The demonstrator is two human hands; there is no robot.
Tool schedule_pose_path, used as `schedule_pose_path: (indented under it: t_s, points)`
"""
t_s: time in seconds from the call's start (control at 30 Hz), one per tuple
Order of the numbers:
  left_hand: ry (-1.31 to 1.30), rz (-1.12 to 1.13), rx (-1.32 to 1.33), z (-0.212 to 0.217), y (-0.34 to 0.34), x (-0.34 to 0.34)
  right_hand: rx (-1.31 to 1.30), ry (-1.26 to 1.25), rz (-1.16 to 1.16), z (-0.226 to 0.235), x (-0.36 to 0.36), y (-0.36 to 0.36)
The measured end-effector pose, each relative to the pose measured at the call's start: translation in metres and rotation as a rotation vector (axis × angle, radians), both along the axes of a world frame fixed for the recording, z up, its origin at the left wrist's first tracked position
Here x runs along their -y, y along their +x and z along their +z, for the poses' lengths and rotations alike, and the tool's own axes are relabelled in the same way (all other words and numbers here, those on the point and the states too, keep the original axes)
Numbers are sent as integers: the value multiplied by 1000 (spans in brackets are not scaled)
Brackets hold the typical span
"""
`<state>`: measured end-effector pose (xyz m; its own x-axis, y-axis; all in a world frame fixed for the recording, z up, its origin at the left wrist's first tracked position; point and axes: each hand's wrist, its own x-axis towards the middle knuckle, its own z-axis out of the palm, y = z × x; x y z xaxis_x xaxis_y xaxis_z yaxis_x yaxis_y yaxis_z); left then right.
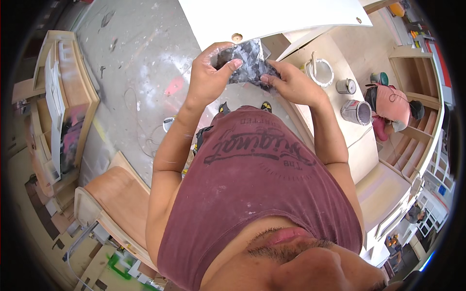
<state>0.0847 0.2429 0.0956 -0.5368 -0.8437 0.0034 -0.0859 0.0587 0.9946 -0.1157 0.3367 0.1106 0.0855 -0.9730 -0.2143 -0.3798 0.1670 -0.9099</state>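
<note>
Smeared pad [251, 54], left fingers [234, 65], right fingers [268, 79] pinching opposite edges, floor [141, 53] leftward, panel [272, 19] beyond

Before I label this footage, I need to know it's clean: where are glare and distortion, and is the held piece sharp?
Head view: the white panel is washed almost blank; head view: the wooden shelving at right is bent by the fisheye; head view: the white-smeared dark piece looks fairly sharp.

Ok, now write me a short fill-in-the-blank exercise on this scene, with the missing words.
Counting the left hand and right hand, the number of hands holding the smeared dark piece is ____.
The large panel beyond the hands is coloured ____.
In the picture, the cans stand to the ____ of the hands.

Missing words: two; white; right.
</note>
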Motion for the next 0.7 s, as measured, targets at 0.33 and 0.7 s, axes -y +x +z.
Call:
schedule_pose_path:
  t_s: [0.33, 0.7]
  points:
    - [288, 337, -459, -17, 4, 7, 245, -77, -455, -1, -10, -33]
    - [72, 98, -238, -14, -11, -39, 28, -111, -494, -10, 3, 11]
